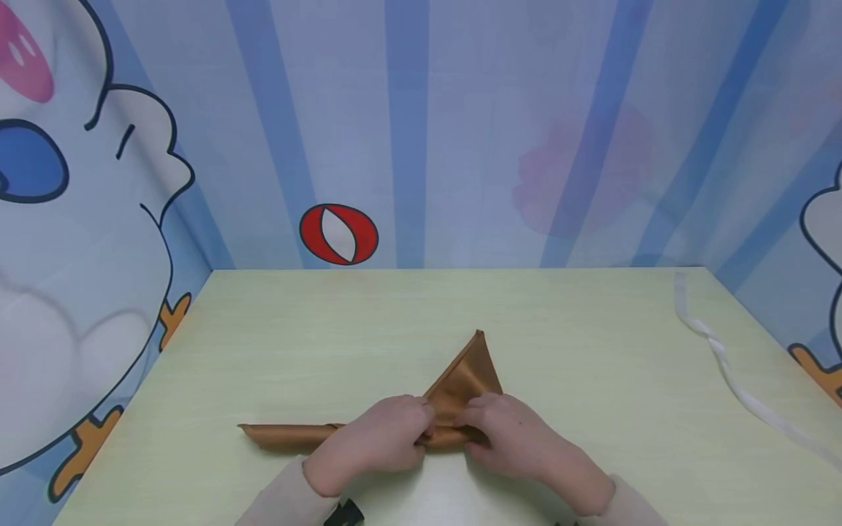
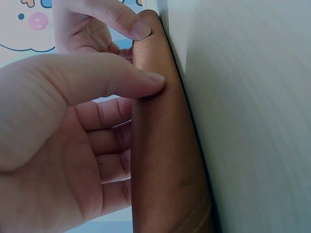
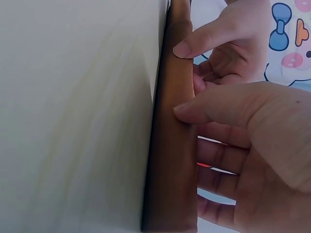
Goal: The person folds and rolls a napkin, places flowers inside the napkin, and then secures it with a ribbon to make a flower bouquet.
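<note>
A shiny brown satin cloth lies across the table, its near edge folded into a flat roll. Behind the roll, one pointed corner of the same cloth spreads toward the back. My left hand pinches the roll just left of that corner; in the left wrist view its thumb presses the front, with the fingers curled behind. Close beside it, my right hand pinches the roll too, thumb on the front and fingers behind. A stitched hem shows on the cloth.
A twisted white ribbon runs along the right side of the pale table. A small black object is by the left sleeve. Printed cartoon panels enclose the back and both sides.
</note>
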Action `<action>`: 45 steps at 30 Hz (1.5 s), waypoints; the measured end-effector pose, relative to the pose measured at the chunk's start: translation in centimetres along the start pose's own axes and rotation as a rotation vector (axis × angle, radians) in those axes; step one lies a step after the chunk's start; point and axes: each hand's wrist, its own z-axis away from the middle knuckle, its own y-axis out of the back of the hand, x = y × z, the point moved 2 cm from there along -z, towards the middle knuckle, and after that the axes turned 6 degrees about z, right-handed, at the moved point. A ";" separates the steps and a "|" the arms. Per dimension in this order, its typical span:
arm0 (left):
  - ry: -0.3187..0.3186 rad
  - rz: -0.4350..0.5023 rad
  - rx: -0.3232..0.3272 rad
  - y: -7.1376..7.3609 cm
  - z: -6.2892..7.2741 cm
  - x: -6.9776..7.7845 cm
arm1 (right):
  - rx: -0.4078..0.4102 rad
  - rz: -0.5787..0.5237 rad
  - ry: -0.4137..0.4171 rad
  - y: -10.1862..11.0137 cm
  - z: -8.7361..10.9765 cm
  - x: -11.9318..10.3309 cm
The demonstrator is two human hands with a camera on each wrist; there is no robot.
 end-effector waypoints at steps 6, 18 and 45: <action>0.007 0.027 -0.006 -0.1 0.0 0.0 | -0.010 -0.013 0.001 0.0 0.0 0.1; 0.001 0.069 -0.002 0.1 0.0 0.0 | -0.017 -0.035 0.006 0.2 -0.1 0.1; 0.015 0.107 -0.022 0.2 0.0 0.0 | -0.064 -0.086 -0.022 0.1 -0.1 0.2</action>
